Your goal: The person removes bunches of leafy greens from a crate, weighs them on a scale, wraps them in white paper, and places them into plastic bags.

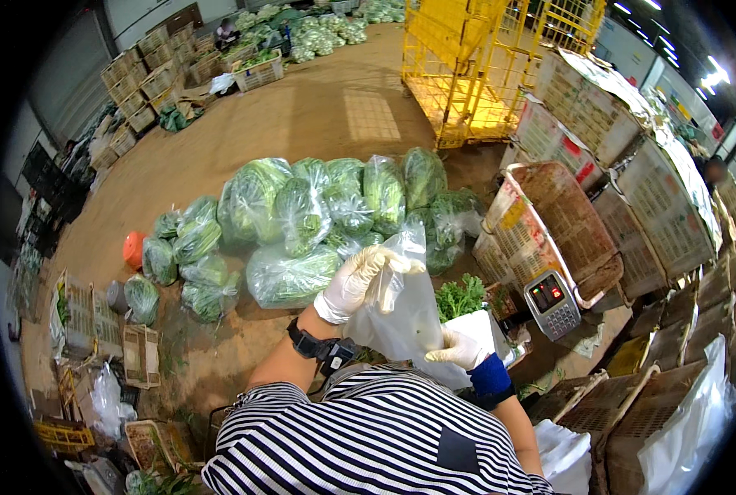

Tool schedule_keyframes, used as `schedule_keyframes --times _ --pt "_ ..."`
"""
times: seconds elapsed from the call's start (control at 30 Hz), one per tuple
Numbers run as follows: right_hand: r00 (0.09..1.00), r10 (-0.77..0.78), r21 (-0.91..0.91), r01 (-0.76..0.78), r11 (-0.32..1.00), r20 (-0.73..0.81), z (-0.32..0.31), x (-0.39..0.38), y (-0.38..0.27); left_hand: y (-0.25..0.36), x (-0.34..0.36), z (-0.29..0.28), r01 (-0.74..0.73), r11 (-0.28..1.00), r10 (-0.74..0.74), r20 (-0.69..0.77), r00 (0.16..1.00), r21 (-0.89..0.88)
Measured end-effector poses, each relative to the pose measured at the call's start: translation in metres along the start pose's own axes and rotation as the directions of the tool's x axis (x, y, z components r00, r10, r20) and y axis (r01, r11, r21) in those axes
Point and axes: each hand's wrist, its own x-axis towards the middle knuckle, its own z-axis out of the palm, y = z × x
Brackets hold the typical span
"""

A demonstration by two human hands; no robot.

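My left hand (353, 279), in a white glove, pinches the top edge of a clear plastic bag (401, 318) and holds it up in front of me. My right hand (460, 349), also gloved with a blue wrist band, grips the lower side of the same bag. Green leafy herbs (460, 297) show just behind the bag, close to my right hand. A black watch sits on my left wrist.
A heap of bagged green vegetables (302, 219) lies on the floor ahead. A grey weighing scale (552, 304) rests by tilted plastic crates (566, 231) at right. A yellow wire cage (475, 66) stands farther back. Small crates (141, 355) lie at left.
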Motion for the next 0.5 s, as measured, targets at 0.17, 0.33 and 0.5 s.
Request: schedule_keyframes --times 0.17,0.33,0.5 --pt "0.972 0.038 0.018 -0.035 0.999 -0.232 0.004 -0.004 0.023 0.007 -0.017 -0.042 -0.08 0.989 0.105 -0.205 0.973 0.126" --pt "0.792 -0.135 -0.181 0.031 0.983 -0.596 -0.002 -0.021 -0.019 -0.015 -0.028 -0.1 0.232 0.355 0.549 -0.402 0.733 0.906" --pt "0.824 -0.338 -0.755 -0.154 0.638 -0.454 0.033 -0.01 -0.08 -0.024 0.01 0.015 -0.2 -0.005 0.041 0.2 0.979 0.98"
